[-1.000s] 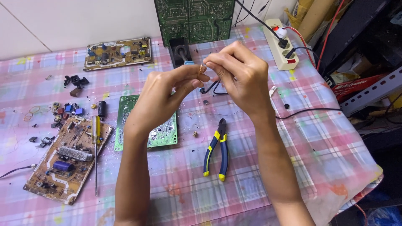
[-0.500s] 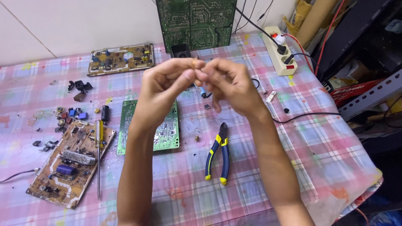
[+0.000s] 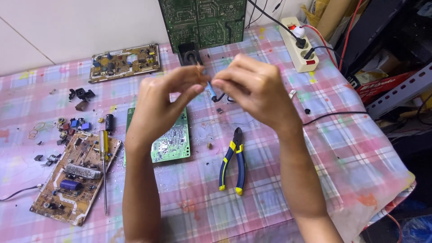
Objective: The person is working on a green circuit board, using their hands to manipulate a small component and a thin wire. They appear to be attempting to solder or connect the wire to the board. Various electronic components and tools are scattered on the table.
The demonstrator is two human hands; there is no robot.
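Note:
My left hand (image 3: 164, 101) and my right hand (image 3: 254, 87) are raised together above the table, fingertips almost meeting. Between them they pinch a small part (image 3: 199, 68) with thin wire leads; it is too small to tell more. Under my left hand lies a green circuit board (image 3: 173, 141), solder side up. Blue-and-yellow pliers (image 3: 234, 159) lie shut on the checked cloth (image 3: 270, 193) below my right hand.
A brown circuit board (image 3: 67, 180) with a screwdriver (image 3: 104, 168) across it lies at the left, loose components (image 3: 74, 126) above it. Another board (image 3: 123, 62) lies at the back, a large green board (image 3: 202, 20) stands upright, and a power strip (image 3: 299, 45) sits back right.
Both hands have stayed together, shifting slightly lower and left in view while the fingers work the small part. Nothing on the table has moved.

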